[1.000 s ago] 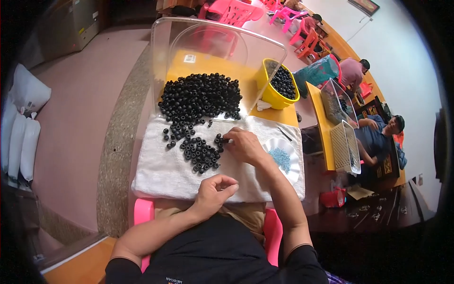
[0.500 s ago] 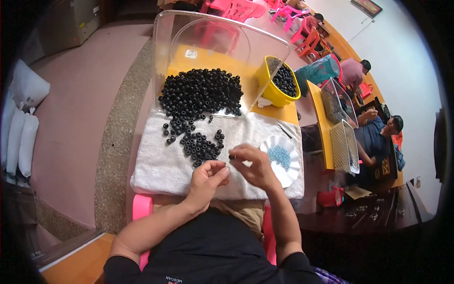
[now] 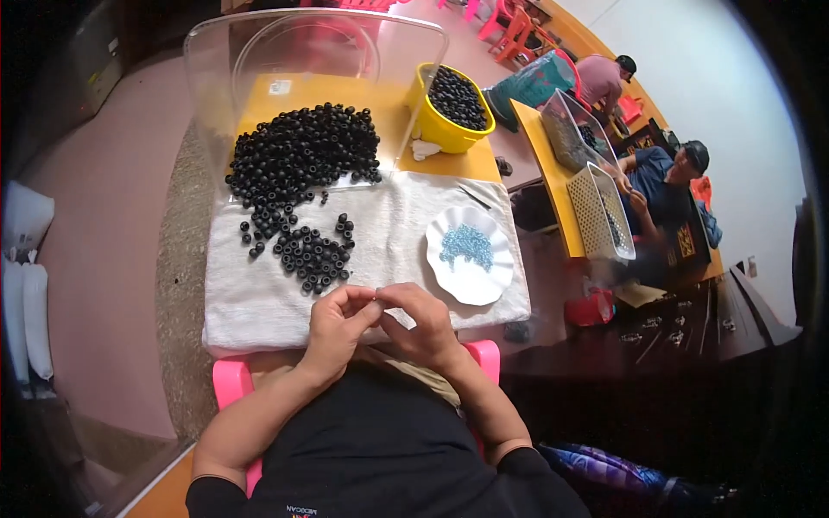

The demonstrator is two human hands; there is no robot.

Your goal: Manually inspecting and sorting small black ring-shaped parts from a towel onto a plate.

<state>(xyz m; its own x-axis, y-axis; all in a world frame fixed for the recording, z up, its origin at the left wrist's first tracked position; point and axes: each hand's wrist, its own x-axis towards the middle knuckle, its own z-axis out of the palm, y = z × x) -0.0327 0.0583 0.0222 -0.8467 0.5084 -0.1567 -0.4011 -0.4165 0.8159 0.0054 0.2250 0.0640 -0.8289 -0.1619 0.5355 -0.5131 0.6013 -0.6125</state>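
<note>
My left hand (image 3: 335, 332) and my right hand (image 3: 423, 326) meet at the fingertips above the near edge of a white towel (image 3: 259, 302). Both are closed in a pinch, on something too small and too covered to make out. Just beyond them lies a loose cluster of black beads with holes (image 3: 313, 256). It trails back to a large heap of black beads (image 3: 302, 151) on the open side of a clear plastic bin (image 3: 207, 104). Right of my right hand, a white wavy-rimmed plate (image 3: 475, 287) holds small pale blue pieces (image 3: 466, 245).
A yellow tub (image 3: 449, 131) full of dark beads stands at the far right of the table. Tweezers-like dark tool (image 3: 475, 197) lies behind the plate. A co-worker (image 3: 665, 181) sits to the right by a white perforated basket (image 3: 600, 211). White sacks (image 3: 34, 315) stand on the left.
My right hand has come in and down to meet the left; a dark bead seen at its fingertips before no longer shows. The whole view has shifted, moving the table leftward.
</note>
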